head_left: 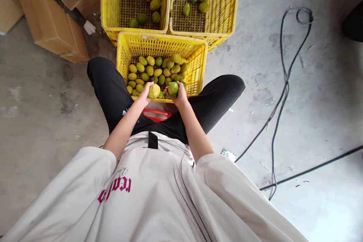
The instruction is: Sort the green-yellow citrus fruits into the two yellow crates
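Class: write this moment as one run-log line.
left hand: holds yellowish fruit | right hand: holds green fruit | nearest yellow crate: more fruit inside

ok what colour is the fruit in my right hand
The fruit is green, clearest in the head view.

Light: soft daylight-like | glare: floor [326,215], lower right | shadows: faint | edges: stretched

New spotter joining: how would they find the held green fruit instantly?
Find the nearest yellow crate. By its near edge, the right hand holds the green fruit, clearly greener than the yellowish fruit in the left hand.
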Demonstrator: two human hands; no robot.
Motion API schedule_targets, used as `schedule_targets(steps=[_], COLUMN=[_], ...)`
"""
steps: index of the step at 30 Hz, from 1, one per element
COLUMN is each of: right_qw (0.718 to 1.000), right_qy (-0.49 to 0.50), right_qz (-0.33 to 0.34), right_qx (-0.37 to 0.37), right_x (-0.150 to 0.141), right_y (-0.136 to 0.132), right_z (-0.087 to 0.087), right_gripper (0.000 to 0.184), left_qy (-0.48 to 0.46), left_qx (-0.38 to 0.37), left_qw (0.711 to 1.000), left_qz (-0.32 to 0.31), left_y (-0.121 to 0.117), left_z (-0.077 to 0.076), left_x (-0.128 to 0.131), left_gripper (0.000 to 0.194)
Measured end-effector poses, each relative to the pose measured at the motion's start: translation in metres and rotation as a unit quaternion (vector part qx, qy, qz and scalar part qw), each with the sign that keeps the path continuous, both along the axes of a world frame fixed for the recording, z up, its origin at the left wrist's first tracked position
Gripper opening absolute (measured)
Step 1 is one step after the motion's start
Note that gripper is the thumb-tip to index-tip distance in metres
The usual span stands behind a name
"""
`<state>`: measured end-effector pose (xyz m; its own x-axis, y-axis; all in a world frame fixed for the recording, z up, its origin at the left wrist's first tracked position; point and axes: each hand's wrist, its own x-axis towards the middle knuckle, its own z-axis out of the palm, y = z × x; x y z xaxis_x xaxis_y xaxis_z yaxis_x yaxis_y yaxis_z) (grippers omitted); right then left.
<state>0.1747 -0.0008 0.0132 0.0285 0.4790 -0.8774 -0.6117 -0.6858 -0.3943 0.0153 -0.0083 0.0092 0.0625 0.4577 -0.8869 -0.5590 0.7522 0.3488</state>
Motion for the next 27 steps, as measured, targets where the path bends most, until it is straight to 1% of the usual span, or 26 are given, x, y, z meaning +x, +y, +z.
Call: schedule_targets(steps=[3,5,7,10,12,15,18,22,25,27], right_qw=[1.000,1.000,0.999,0.999,0.998,0.995,0.997,1.000,1.000,1.000], right_qy=[-0.001,-0.011,-0.022,-0.040,-0.058,-0.072,-0.054,-0.021,-0.019,-0.022], right_qz=[0.006,0.014,0.015,0.003,-0.016,-0.033,-0.025,-0.020,-0.021,-0.014], right_qx=[0.015,0.024,0.024,0.023,0.035,0.058,0.040,0.000,0.004,0.013], right_x=[-0.001,-0.002,-0.002,-0.003,-0.004,-0.005,-0.004,0.000,0.001,0.001], right_y=[-0.001,-0.001,-0.001,-0.001,-0.001,-0.003,-0.003,0.000,0.002,0.002], right_z=[0.003,0.004,0.004,0.002,0.000,-0.005,-0.007,-0.008,-0.007,-0.007], right_gripper=[0.024,0.020,0.023,0.025,0.021,0.013,0.007,0.022,0.031,0.033], left_qy=[0.003,-0.011,-0.012,0.015,0.032,0.047,0.048,0.009,-0.011,-0.012], left_qx=[-0.011,-0.008,-0.002,0.009,0.012,0.022,0.050,0.078,0.092,0.079], left_qw=[1.000,0.999,1.000,1.000,0.999,0.998,0.997,0.994,0.994,0.995], left_qz=[0.027,0.032,0.023,-0.008,-0.026,-0.037,-0.045,-0.072,-0.064,-0.053], left_y=[0.002,0.002,0.002,0.001,0.000,-0.002,-0.005,-0.008,-0.009,-0.008], left_z=[0.002,0.004,0.006,0.006,0.005,0.006,0.010,0.014,0.013,0.011], left_x=[0.000,0.001,0.001,0.002,0.003,0.004,0.004,0.003,0.003,0.004], left_gripper=[0.025,0.028,0.031,0.031,0.028,0.023,0.022,0.025,0.021,0.018])
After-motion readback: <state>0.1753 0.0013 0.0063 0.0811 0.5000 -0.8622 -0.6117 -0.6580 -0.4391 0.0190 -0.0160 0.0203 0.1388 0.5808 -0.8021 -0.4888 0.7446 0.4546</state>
